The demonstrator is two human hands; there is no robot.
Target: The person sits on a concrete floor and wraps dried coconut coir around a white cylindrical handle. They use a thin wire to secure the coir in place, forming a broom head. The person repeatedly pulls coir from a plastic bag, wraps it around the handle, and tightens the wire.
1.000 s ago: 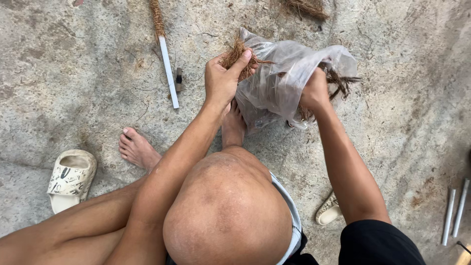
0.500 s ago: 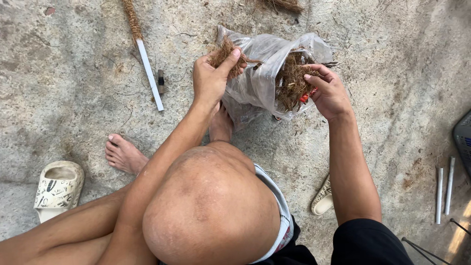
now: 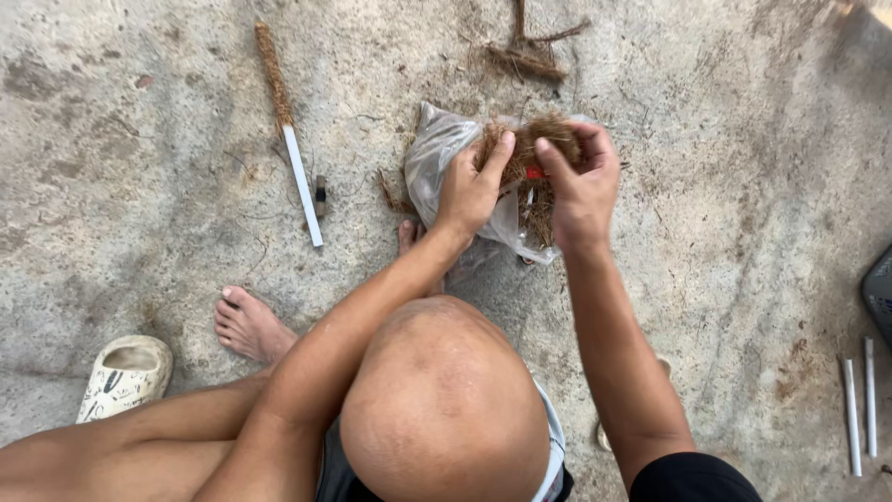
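Note:
A clear plastic bag (image 3: 437, 158) lies on the concrete floor in front of my bent knee (image 3: 444, 400). Brown coconut-like fibre (image 3: 548, 130) fills its mouth. My left hand (image 3: 472, 184) grips the bag's edge together with a tuft of fibre. My right hand (image 3: 581, 181) pinches a clump of the fibre at the top of the bag. A small red thing (image 3: 535, 172) shows between the two hands.
A white stick partly wrapped in brown fibre (image 3: 288, 130) lies to the left, a small dark object (image 3: 320, 194) beside it. Loose fibre (image 3: 530, 56) lies beyond the bag. Two white sticks (image 3: 859, 400) rest at the right. A pale sandal (image 3: 125, 376) sits by my bare foot (image 3: 246, 325).
Both hands have come together at the bag's mouth. My right hand moved from the bag's side to grasp the fibre, and the bag now lies lower on the floor.

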